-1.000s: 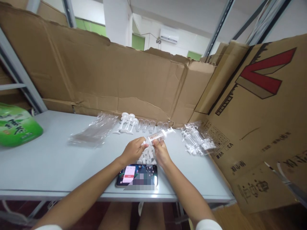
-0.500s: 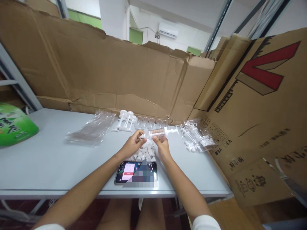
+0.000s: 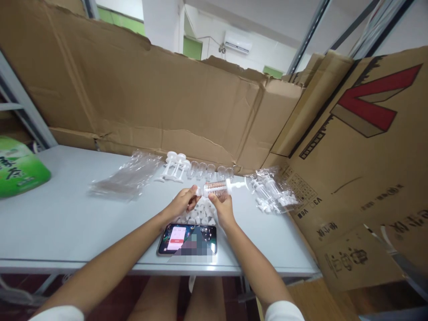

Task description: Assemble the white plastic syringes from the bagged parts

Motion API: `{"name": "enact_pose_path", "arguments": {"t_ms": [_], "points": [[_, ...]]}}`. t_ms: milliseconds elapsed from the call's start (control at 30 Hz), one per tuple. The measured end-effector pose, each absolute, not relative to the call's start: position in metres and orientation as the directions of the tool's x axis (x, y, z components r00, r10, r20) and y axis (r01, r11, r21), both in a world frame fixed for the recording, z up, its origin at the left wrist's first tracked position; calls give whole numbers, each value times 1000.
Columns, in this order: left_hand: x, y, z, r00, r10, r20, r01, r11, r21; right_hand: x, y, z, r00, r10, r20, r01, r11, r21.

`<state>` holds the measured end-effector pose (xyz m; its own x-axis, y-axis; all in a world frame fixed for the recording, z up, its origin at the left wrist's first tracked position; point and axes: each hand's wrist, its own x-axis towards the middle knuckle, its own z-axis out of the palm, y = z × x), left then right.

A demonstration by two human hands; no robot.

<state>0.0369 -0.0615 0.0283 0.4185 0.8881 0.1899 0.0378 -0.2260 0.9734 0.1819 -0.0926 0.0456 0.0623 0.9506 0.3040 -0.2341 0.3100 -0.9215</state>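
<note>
A syringe [image 3: 218, 189] is held up over the middle of the bench [image 3: 83, 232], with its white rod poking to the right. The left hand [image 3: 181, 201] pinches the white tip with its fingers, and the right hand [image 3: 223, 208] has its fingers wrapped around the clear tube. Marks run along the tube, too small to read. Under the hands is a heap of white caps [image 3: 201, 216], and just in front, near the front edge, lies a phone [image 3: 167, 247] with a pink and red box on its screen; its words are too small to read. Along the back edge are white rods [image 3: 175, 168] and clear tubes [image 3: 210, 171]. Flat clear bags [image 3: 123, 178] lie left of them. A full bag [image 3: 272, 191] sits near the back right corner. At the left end, a green pack [image 3: 23, 171] has blurry dark letters. By the right edge, a big box [image 3: 354, 178] shows a red V shape, plus "V3" and "V6" beside little squares; the V6 square is filled in.
</note>
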Motion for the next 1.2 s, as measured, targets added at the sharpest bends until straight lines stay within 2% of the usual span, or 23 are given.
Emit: {"name": "enact_pose_path", "arguments": {"t_ms": [100, 167, 267, 400, 567, 700, 833, 1033, 1200], "points": [[39, -64, 33, 338, 884, 323, 18, -349, 937, 184, -91, 46, 87, 936, 341, -204, 351, -914], [39, -67, 36, 256, 865, 432, 89, -466, 880, 185, -90, 46, 105, 938, 331, -204, 346, -916], [38, -69, 39, 221, 849, 480, 185, -520, 834, 184, -89, 47, 124, 946, 301, -225, 322, -920], [36, -66, 37, 288, 866, 408, 184, -468, 864, 184, -89, 48, 136, 951, 276, -239, 302, -923], [36, -62, 34, 327, 905, 273, 56, -307, 950, 185, -89, 45, 89, 954, 286, -205, 299, -932], [38, -62, 36, 294, 894, 338, -54, -338, 940, 186, -86, 42, 111, 949, 296, -195, 313, -930], [37, -62, 38, 252, 887, 387, -57, -386, 921, 185, -86, 46, 125, 951, 282, -242, 304, -921], [33, -55, 37, 420, 892, 164, -124, -122, 985, 186, -88, 48, 81, 947, 310, -219, 321, -922], [35, -56, 37, 448, 894, 18, -176, 68, 982, 188, -92, 51, -22, 924, 382, -293, 359, -886]]}}
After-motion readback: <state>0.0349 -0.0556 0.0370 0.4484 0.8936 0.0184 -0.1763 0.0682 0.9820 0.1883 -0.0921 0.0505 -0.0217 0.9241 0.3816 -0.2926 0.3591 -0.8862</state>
